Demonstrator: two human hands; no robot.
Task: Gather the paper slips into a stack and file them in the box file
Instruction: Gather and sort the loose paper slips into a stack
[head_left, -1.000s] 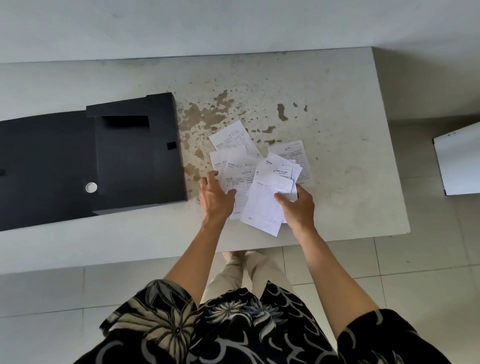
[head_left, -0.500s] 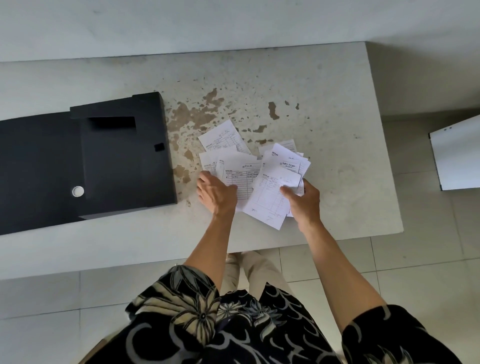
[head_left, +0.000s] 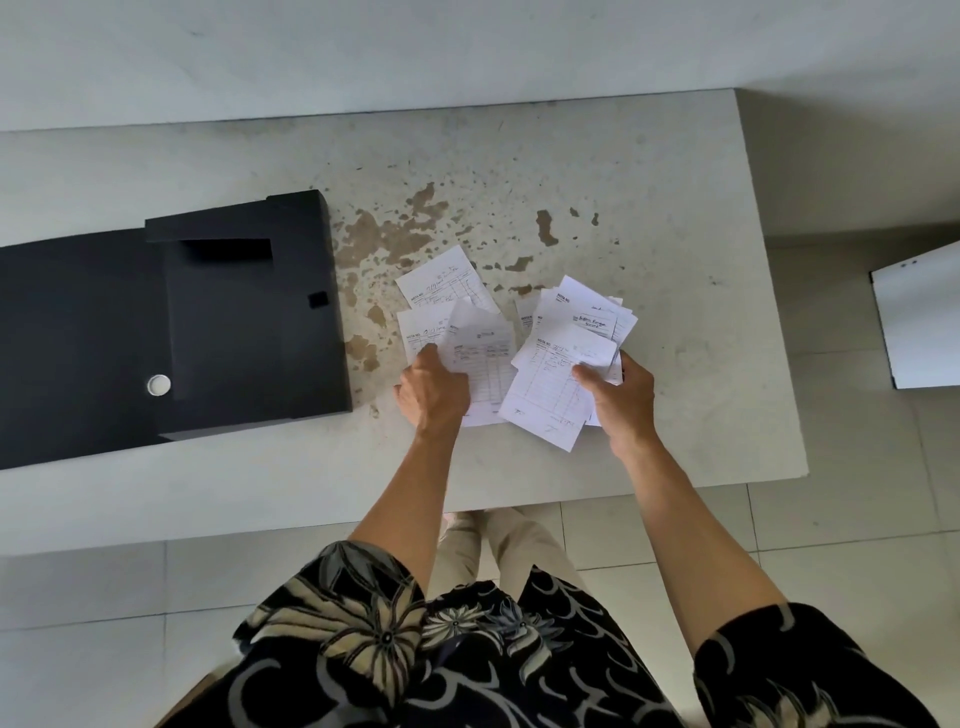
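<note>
Several white printed paper slips lie overlapped on the table's middle. My right hand (head_left: 621, 400) grips a fanned bunch of slips (head_left: 561, 374) by its near right corner, thumb on top. My left hand (head_left: 434, 395) pinches another slip (head_left: 483, 358) at its left edge, lifting it above two slips (head_left: 441, 283) that lie flat behind it. The black box file (head_left: 249, 312) lies open on the table to the left, its flat lid spread out further left, with a white round button (head_left: 158, 385) on it.
The grey table (head_left: 675, 234) has brown worn patches behind the slips and stands against a wall. Its right edge and near edge are close to my hands. A white object (head_left: 919, 322) stands on the tiled floor to the right.
My right hand has gathered the right-hand slips into a bunch and drawn them slightly right. My left hand has picked up a slip, parting the two groups.
</note>
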